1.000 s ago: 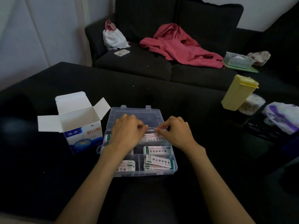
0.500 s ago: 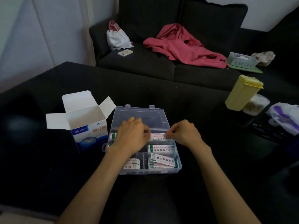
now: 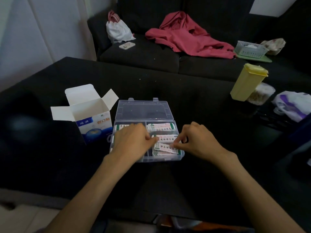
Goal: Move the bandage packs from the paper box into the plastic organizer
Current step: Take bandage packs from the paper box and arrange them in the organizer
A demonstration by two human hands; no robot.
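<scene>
The clear plastic organizer (image 3: 161, 159) lies open on the black table, its lid (image 3: 143, 109) folded back. White bandage packs with green ends lie in its compartments: one at the far right (image 3: 159, 126), one in the middle right (image 3: 167, 138) and a tilted one at the near right (image 3: 164, 147). My left hand (image 3: 133, 140) covers the left compartments, and its fingertips meet the left end of the right-hand packs. My right hand (image 3: 196, 142) pinches the tilted pack's right end. The white and blue paper box (image 3: 94, 122) stands open to the left; its inside is hidden.
A yellow lidded container (image 3: 247, 82) and a clear jar (image 3: 260, 94) stand at the table's right, beside a white and purple bag (image 3: 292, 105). Behind the table a dark sofa (image 3: 143, 56) holds a red garment (image 3: 190, 37), a white bag (image 3: 118, 30), a phone (image 3: 127, 45) and a basket (image 3: 250, 48).
Both hands have drawn back from the far right compartment toward the middle and near right compartments. The pack they held now lies in the far right compartment.
</scene>
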